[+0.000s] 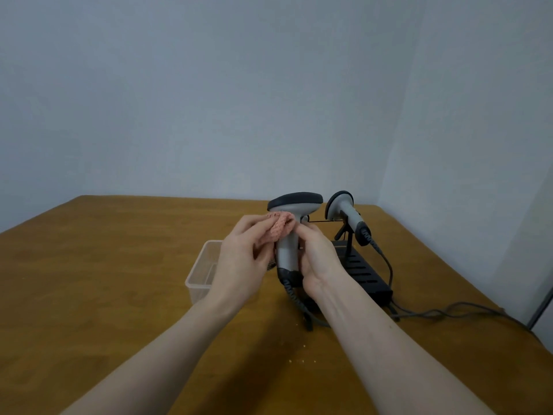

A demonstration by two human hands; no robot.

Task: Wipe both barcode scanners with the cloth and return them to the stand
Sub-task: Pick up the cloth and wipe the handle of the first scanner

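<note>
A grey barcode scanner (291, 229) is held upright above the worktop (119, 280), its handle clasped in the right hand (317, 259), while the left hand (242, 259) pinches a bunched pink cloth (279, 227) against its neck just under the head. The second scanner (348, 215) rests tilted on the black stand (363, 272) to the right, its cable (449, 313) trailing across the wood. A clear plastic container (200, 274) sits behind the left hand.

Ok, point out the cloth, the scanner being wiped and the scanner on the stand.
pink cloth (279, 227), head view, on its bunched folds.
held scanner (294, 202), head view, on its dark head.
scanner on the stand (348, 215), head view, on its grey neck.
</note>
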